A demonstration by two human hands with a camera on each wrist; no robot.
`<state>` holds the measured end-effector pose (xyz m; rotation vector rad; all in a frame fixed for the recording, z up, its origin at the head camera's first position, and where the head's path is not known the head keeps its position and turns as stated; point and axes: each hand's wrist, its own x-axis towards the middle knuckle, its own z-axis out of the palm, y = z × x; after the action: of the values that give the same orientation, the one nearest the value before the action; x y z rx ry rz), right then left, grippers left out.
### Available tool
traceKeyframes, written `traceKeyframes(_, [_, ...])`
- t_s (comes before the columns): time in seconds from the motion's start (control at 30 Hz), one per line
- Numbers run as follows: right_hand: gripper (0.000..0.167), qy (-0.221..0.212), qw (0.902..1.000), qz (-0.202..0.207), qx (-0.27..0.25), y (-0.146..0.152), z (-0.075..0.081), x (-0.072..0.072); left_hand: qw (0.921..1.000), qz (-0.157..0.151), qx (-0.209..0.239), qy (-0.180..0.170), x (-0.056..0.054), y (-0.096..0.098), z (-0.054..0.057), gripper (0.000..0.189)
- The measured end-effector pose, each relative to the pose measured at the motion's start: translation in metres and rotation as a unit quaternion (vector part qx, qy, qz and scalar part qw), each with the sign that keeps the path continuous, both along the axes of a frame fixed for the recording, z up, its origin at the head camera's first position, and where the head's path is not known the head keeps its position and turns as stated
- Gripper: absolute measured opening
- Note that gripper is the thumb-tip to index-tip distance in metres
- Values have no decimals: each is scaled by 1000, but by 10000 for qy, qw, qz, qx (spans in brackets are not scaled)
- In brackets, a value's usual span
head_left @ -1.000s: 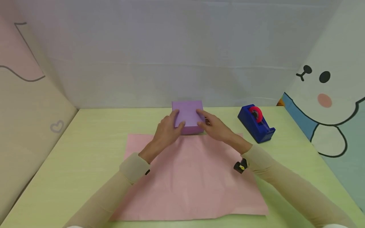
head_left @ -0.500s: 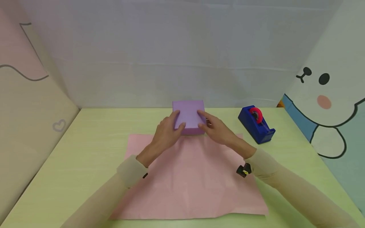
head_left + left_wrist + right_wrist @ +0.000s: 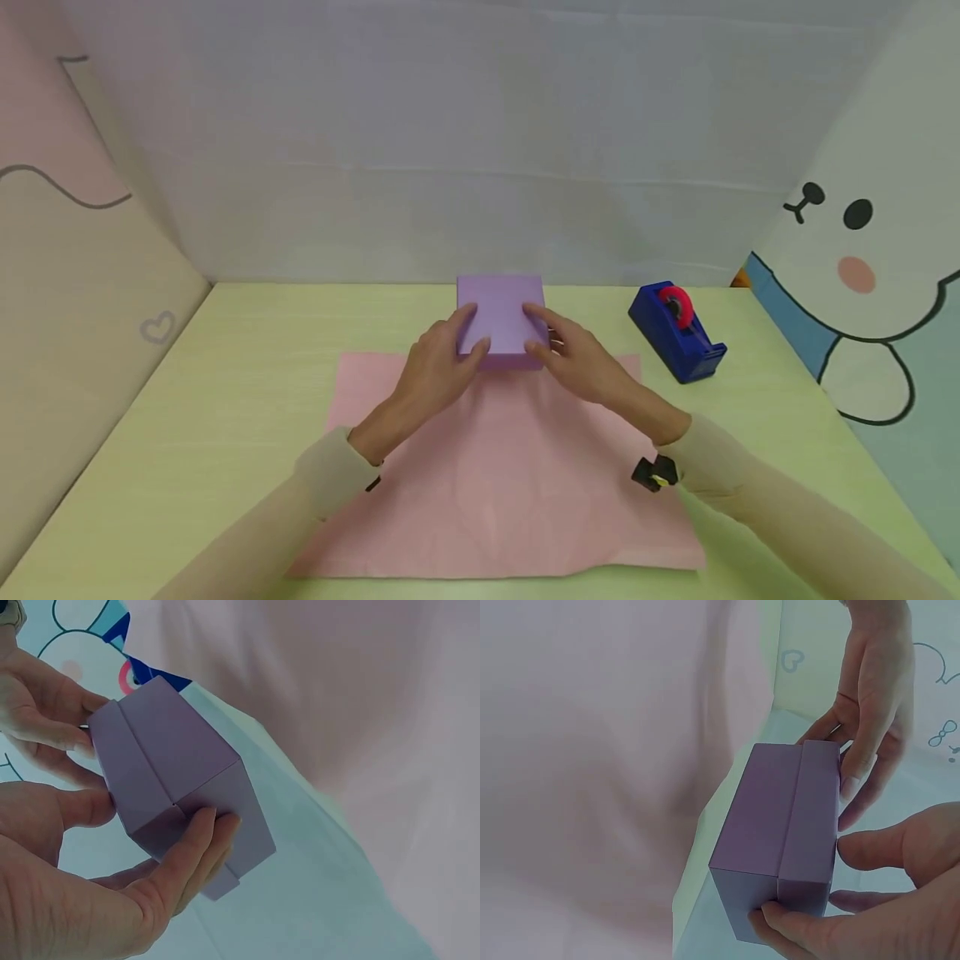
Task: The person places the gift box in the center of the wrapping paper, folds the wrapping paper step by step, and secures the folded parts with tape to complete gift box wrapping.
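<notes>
A purple lidded box (image 3: 501,312) is held between my two hands over the back edge of a pink paper sheet (image 3: 487,483). My left hand (image 3: 433,367) grips its left side, thumb and index finger on the lid. On the opposite side my right hand (image 3: 581,354) grips it the same way. In the left wrist view the box (image 3: 180,757) appears tilted, with fingers of the left hand (image 3: 97,892) along one end. The right wrist view has the box (image 3: 772,810) with its lid seam along the side and fingertips of the right hand (image 3: 885,900) against the near end.
A blue tape dispenser (image 3: 675,333) with a red-cored roll stands at the back right of the pale green table (image 3: 210,400). A white sheet wall (image 3: 450,142) rises behind the table, and printed panels (image 3: 862,275) flank both sides.
Both hands have drawn the box slightly toward me, so it now overlaps the back edge of the pink paper more. The view has shifted a little.
</notes>
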<state>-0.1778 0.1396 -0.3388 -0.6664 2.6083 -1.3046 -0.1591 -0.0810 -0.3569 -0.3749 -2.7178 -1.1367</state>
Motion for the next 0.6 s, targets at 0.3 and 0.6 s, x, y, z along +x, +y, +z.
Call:
traceKeyframes(0.3, [58, -19, 9999, 55, -127, 3, 0, 15, 9998, -39, 27, 215, 16, -2, -1, 56])
traceKeyframes(0.6, [59, 34, 9997, 202, -157, 6, -2, 26, 9993, -141, -2, 351, 29, -4, -3, 57])
